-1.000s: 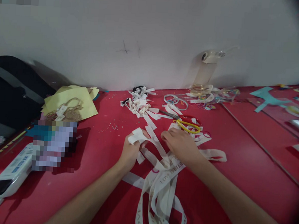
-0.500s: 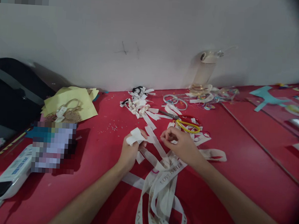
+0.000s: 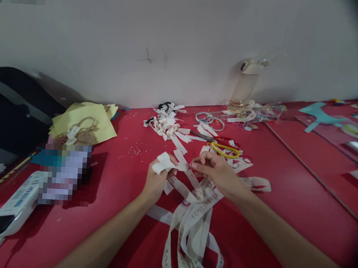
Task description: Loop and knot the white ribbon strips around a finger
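My left hand is closed around a folded piece of white ribbon, whose loops stick up above the fingers. One end of it reaches right toward my right hand. The right thumb and index finger are pinched together at that end; whether they grip the ribbon or something tiny is too small to tell. Below both hands lies a long heap of white printed ribbon, loosely looped. Just beyond the right hand rest scissors with yellow and red handles. A pile of small ribbon bows sits farther back.
Toward the wall stands a clear bottle, with clear rings near it. At left are yellow paper sheets, a white power bank with a cable and a dark bag. Teal paper lies at right.
My right hand has moved slightly left, its fingertips now at the ribbon's end. The left hand keeps its hold, almost still.
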Available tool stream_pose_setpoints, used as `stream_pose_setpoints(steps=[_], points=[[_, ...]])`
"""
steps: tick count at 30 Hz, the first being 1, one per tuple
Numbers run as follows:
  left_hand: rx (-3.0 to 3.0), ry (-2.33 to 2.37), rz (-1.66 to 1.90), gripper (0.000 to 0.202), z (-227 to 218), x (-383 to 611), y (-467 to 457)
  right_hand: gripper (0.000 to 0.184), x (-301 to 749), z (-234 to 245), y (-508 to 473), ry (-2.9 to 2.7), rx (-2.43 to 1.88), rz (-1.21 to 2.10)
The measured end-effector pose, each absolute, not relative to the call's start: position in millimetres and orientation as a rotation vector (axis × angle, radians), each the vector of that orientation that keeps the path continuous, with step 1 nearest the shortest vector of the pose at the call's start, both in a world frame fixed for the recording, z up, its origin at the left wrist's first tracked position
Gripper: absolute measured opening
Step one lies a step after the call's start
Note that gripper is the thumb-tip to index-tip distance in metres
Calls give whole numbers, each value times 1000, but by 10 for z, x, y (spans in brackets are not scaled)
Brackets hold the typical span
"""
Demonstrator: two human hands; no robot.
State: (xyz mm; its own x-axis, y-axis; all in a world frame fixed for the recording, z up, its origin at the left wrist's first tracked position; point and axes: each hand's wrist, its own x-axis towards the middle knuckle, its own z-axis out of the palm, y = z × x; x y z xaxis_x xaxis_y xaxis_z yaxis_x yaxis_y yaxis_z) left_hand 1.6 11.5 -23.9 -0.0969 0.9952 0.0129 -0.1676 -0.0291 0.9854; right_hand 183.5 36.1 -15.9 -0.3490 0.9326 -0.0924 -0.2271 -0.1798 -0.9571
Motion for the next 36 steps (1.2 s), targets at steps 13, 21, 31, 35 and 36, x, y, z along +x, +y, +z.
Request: stream_pose_setpoints(steps=[13,21,31,35,36], points=[[1062,1131,1383,12,-282,10,133,22,1779,-172,337,-1197,-964,1733],[1073,1075,1341,12,-245,27,128,18,1792,-263,414,-1399,-936,1377],[1007,982,1128,28,-190,37,138,16,1827,-252,378,-1602,-1016,875],[992,927,949,37,-167,27,114,13,1858,-248,394,-1557,-1031,772],[998,926,899,39,-166,24,105,12,1865,-237,394,-1570,-1035,735]])
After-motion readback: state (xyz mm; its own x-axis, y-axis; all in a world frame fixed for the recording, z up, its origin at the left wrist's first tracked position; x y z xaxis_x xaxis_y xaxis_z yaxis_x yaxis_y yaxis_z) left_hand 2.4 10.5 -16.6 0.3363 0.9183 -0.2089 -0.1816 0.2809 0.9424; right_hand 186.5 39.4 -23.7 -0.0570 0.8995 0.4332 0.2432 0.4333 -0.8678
